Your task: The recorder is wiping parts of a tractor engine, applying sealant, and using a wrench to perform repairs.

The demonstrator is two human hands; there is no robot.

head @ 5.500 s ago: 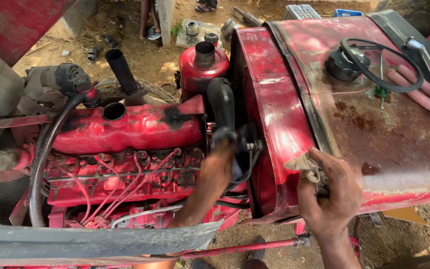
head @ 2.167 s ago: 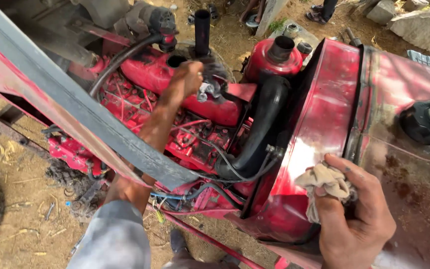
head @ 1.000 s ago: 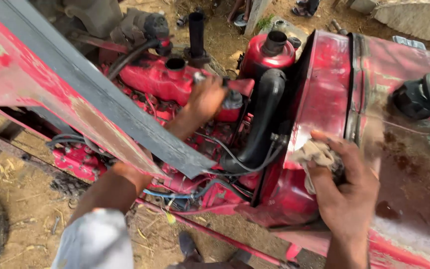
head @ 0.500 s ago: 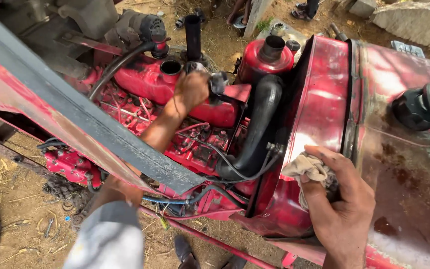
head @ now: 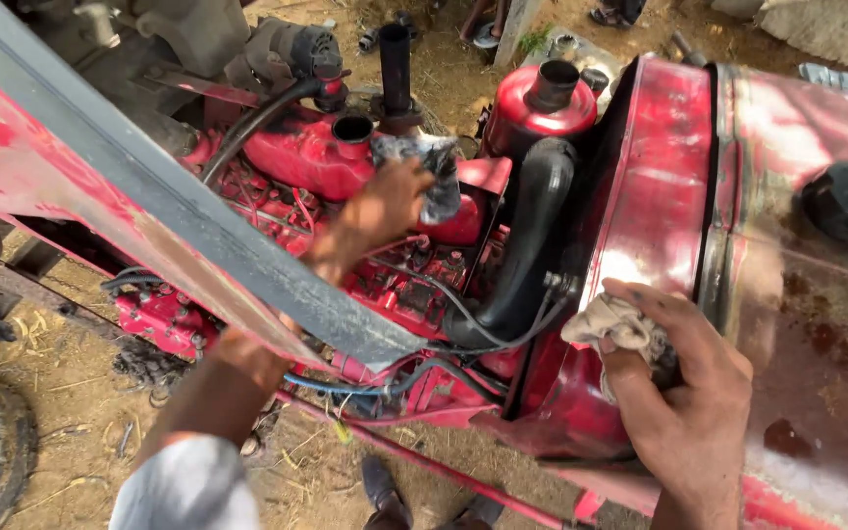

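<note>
Left hand [head: 382, 209] gripping grey rag [head: 431, 169] atop red engine [head: 326, 167]; right hand [head: 684, 393] clenching beige rag [head: 615, 322] against red hood [head: 655, 196].

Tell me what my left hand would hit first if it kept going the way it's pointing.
Probably the open round filler neck on the red engine, just past the grey rag your left hand holds; depth is hard to judge.

My left hand [head: 385, 211] reaches under the slanting metal bar [head: 198, 221], pressing a rag [head: 434, 172] on the engine [head: 345, 196]. Right of it runs the hose [head: 532, 245]; further right, my right hand [head: 684, 402] holds a cloth [head: 615, 324] against the tank [head: 660, 196].
</note>
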